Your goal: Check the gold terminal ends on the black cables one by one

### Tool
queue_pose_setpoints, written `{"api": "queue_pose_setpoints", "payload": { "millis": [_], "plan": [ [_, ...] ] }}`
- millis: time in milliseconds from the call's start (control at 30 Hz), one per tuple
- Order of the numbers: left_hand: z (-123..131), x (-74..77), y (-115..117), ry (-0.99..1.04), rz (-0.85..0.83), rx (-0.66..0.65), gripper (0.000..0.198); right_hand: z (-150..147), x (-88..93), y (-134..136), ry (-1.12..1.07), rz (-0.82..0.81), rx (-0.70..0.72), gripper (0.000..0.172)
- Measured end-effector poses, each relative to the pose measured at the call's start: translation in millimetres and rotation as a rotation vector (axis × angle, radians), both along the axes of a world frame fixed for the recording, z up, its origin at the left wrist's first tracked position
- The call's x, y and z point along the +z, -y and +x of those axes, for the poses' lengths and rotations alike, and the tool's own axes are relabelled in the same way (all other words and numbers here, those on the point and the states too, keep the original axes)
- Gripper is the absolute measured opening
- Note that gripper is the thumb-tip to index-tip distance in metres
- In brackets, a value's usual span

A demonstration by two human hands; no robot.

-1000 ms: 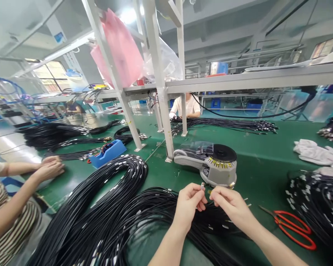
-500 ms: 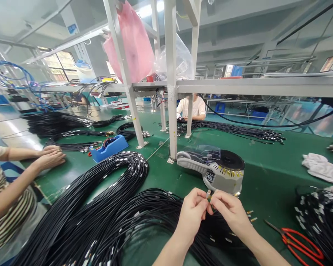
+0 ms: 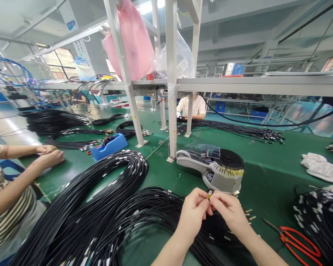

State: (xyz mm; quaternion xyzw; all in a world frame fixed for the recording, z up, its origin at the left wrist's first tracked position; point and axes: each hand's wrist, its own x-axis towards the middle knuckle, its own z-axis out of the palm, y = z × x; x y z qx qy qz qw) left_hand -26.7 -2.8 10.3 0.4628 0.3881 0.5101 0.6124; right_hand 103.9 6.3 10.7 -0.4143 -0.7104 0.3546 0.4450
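Observation:
My left hand [image 3: 193, 211] and my right hand [image 3: 229, 211] meet in front of the tape dispenser, both with fingers pinched. Between the fingertips is a small metal cable connector [image 3: 210, 193] with a bit of yellow on it, gripped from both sides. Its cable is mostly hidden behind my hands. Just beyond them stands the grey tape dispenser [image 3: 223, 181], with a black round top and yellow tape pieces along its rim. Under and beside my wrists lies a bundle of black cables [image 3: 155, 207] with light-coloured ends.
Red-handled scissors [image 3: 299, 240] lie at the right, near a coiled cable bundle [image 3: 322, 218] and white gloves [image 3: 319, 166]. To the left are a large cable bundle [image 3: 100, 192], a blue tape holder [image 3: 109, 147] and a co-worker's hands [image 3: 51, 157]. Shelf posts [image 3: 172, 111] rise ahead.
The yellow on the connector shows more plainly between my fingertips. My hands have hardly moved, and the view has shifted slightly. At the left, the co-worker's hands have shifted a little.

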Motion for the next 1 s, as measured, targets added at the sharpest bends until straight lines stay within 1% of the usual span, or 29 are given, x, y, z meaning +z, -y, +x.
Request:
{"api": "queue_pose_setpoints", "payload": {
  "millis": [200,333,400,533,567,633,700,767,833,900,1000],
  "plan": [
    [0,-0.9,2,-0.027,0.019,-0.009,0.009,-1,-1.6,-1,-0.025,-0.018,-0.02,0.034],
    [1,-0.1,3,-0.053,0.056,-0.006,0.013,-2,0.1,1,-0.016,-0.016,-0.038,0.035],
    [1,-1.1,4,-0.063,0.09,0.032,0.017,-3,2.2,2,-0.007,-0.015,-0.029,0.034],
    [2,-5.0,5,-0.039,0.121,0.174,0.023,-3,1.6,1,0.035,-0.054,0.013,0.033],
    [2,-5.4,5,-0.017,0.115,0.201,0.023,-2,-0.5,-1,0.047,-0.074,0.01,0.033],
    [1,-4.7,5,0.051,0.088,0.231,0.023,2,-6.3,-5,0.044,-0.111,-0.043,0.033],
    [0,-2.7,6,0.116,0.049,0.215,0.022,7,-11.3,-8,0.002,-0.151,-0.112,0.031],
    [0,-1.1,7,0.139,0.025,0.158,0.022,11,-12.4,-8,-0.087,-0.182,-0.119,0.026],
    [1,-0.8,7,0.142,0.019,0.096,0.019,11,-9.4,-7,-0.19,-0.193,-0.051,0.022],
    [3,-1.8,6,0.168,0.029,0.063,0.019,10,-4.9,-5,-0.259,-0.19,0.02,0.023],
    [4,-4.8,3,0.18,0.02,0.061,0.027,8,-1.8,-5,-0.259,-0.192,0.059,0.018]
  ]
}}
